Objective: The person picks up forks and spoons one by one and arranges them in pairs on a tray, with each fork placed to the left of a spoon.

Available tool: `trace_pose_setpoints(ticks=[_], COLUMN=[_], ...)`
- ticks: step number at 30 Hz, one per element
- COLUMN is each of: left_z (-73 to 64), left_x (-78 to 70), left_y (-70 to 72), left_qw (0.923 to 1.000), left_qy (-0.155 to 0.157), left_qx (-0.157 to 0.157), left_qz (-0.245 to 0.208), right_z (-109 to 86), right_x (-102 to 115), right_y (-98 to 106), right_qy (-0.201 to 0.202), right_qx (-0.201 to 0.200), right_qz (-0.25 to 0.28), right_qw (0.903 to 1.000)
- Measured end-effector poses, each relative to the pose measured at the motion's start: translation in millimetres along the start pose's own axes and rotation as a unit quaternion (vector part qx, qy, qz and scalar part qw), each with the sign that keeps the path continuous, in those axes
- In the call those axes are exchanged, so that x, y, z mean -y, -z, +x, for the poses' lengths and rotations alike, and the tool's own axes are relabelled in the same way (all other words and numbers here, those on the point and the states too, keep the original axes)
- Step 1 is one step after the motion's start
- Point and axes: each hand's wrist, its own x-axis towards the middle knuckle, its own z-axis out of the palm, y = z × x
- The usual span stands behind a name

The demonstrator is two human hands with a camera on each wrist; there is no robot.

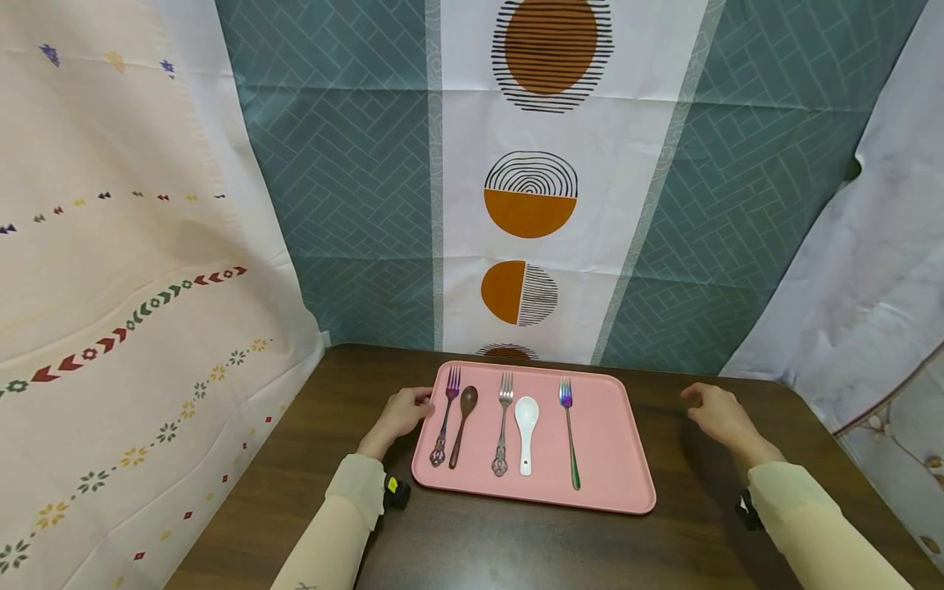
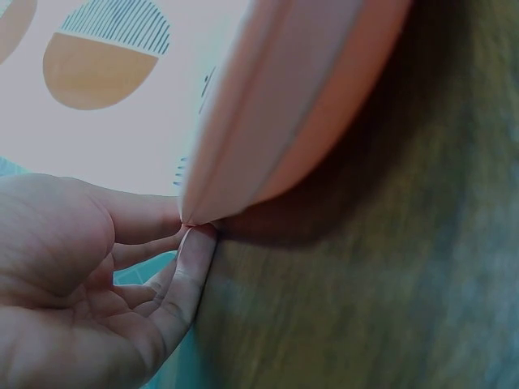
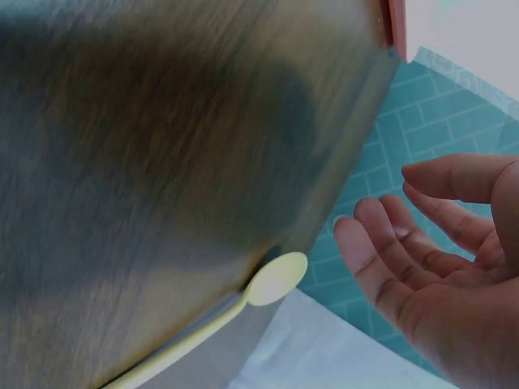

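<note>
A pink tray (image 1: 608,442) lies on the dark wooden table. On it, from left to right, are an ornate purple-toned fork (image 1: 447,414), a brown wooden spoon (image 1: 465,422), an ornate silver fork (image 1: 503,426), a white soup spoon (image 1: 527,426) and a rainbow-coloured fork (image 1: 569,426). At the tray's left side my left hand (image 1: 401,414) pinches the rim between thumb and fingers, as the left wrist view shows. My right hand (image 1: 723,418) hovers over the table right of the tray, fingers loosely bent, holding nothing. A pale yellow spoon (image 3: 277,279) lies below it in the right wrist view.
Brown table surface (image 1: 516,549) extends in front of the tray. A patterned curtain (image 1: 354,205) hangs behind the table, with a cream cloth (image 1: 147,328) on the left and a white cloth (image 1: 841,279) on the right. The yellow spoon cannot be made out in the head view.
</note>
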Motion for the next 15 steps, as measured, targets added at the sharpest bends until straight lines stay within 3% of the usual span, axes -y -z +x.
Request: trace_pose_setpoints(ticks=[15], left_z=[-0.3], left_x=[0.4], left_y=[0.2], left_qw=[1.0], left_qy=[-0.005], left_qx=[0.002], left_qz=[0.004], right_z=[-10.4], right_x=[-23], right_y=[9], right_qy=[-0.01], right_qx=[-0.004], right_qz=[-0.02], right_qw=[0.9998])
